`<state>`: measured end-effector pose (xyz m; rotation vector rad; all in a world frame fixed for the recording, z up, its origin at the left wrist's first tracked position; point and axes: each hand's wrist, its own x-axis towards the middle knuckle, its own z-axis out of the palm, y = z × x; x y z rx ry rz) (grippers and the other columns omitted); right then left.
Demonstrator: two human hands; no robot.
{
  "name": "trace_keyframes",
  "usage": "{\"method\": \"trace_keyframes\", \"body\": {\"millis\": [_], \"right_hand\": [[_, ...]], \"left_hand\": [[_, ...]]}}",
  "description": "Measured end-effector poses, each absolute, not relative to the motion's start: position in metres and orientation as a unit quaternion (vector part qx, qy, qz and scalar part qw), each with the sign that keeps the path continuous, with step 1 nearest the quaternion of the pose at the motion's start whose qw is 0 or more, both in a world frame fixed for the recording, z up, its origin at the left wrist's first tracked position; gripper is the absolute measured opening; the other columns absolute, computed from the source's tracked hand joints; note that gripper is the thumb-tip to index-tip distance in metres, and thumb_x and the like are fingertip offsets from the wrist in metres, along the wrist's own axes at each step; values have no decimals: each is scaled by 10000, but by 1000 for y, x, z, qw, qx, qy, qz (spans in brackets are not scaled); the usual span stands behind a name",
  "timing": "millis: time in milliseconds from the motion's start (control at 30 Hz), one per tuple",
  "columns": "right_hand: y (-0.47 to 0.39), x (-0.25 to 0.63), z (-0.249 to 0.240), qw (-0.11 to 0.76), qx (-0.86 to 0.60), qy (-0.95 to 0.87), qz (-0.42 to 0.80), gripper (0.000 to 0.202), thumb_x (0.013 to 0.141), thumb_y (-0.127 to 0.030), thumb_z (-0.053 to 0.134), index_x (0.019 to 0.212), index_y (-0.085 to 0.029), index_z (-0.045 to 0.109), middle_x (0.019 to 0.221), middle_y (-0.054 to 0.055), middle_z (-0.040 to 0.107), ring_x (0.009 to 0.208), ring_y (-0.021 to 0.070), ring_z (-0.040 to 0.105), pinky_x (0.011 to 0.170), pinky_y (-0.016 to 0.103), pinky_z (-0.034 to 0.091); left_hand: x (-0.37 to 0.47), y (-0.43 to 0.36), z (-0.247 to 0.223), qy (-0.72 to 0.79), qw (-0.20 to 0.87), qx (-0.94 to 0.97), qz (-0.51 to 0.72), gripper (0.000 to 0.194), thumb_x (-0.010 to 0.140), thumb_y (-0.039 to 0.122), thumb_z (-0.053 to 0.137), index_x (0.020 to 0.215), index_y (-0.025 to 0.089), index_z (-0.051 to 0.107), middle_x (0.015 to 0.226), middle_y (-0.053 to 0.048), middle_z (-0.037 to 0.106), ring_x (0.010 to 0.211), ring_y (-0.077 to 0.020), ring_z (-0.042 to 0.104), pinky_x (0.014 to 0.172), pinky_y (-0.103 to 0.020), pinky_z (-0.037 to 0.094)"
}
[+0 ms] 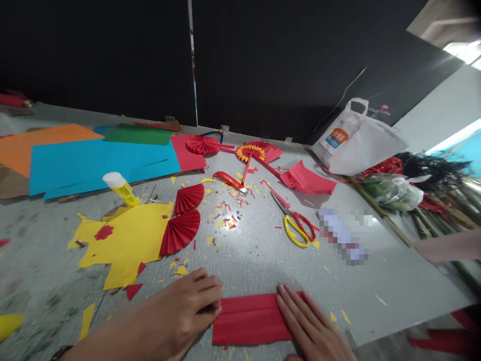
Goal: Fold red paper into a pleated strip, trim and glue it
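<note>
Seemingly creasing, we steady the red rectangular folded paper [250, 323] on the near side, left hand [190, 308] curled at its left edge, grip unclear, right hand [310, 323] flat across its right; aligned edges seem needed next.

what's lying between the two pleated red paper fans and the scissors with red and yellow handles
Small red and yellow paper scraps and a few dark crumbs, scattered over the grey surface, as the head view shows.
</note>
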<state>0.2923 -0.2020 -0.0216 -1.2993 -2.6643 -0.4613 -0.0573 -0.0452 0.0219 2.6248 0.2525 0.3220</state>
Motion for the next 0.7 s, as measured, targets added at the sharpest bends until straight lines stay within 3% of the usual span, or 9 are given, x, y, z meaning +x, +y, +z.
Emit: {"method": "trace_keyframes", "body": {"millis": [100,200,333,467,567,700], "right_hand": [[-219,312,-21,80,-497,-851,-149,753,1173,-474,479,1774,-65,284,1584,132,669,1378,249,713,1039,361,628],[-230,327,-14,88,-536,-831,-125,724,1132,-298,498,1794,-121,263,1630,116,628,1395,265,707,1036,368,648],[-226,336,6,110,-577,-801,-113,623,1142,-291,505,1752,-211,410,1596,104,665,1399,296,707,1020,426,685],[-199,319,22,225,-579,-781,-58,319,1140,-229,562,1425,-252,702,1342,84,812,1222,250,796,996,357,686],[-176,291,18,254,-515,-817,54,270,1140,-160,530,1327,-236,710,1211,88,814,1098,216,796,921,313,682],[-158,262,3,251,-487,-831,97,295,1101,-75,493,1252,-210,708,1069,83,778,902,212,743,780,328,657]], "left_hand": [[-57,-46,24,94,235,960,119,190,917,56,621,999,222,665,1057,-76,698,1066,-284,627,1103,-438,457],[-59,-47,27,95,225,961,126,198,927,52,615,998,226,678,1062,-78,704,1067,-285,632,1104,-441,463],[-61,-47,24,87,213,964,134,207,904,56,635,1012,225,690,1101,-87,717,1133,-294,637,1158,-447,447],[-58,-48,18,86,198,969,122,162,889,66,666,948,217,662,1079,-91,704,1099,-292,628,1125,-444,472],[-55,-50,14,101,187,969,123,176,874,52,689,941,210,648,1050,-79,687,1060,-281,619,1094,-437,490],[-53,-50,11,108,197,964,144,195,884,23,678,940,204,633,1033,-60,676,1035,-257,613,1060,-414,500]]}}
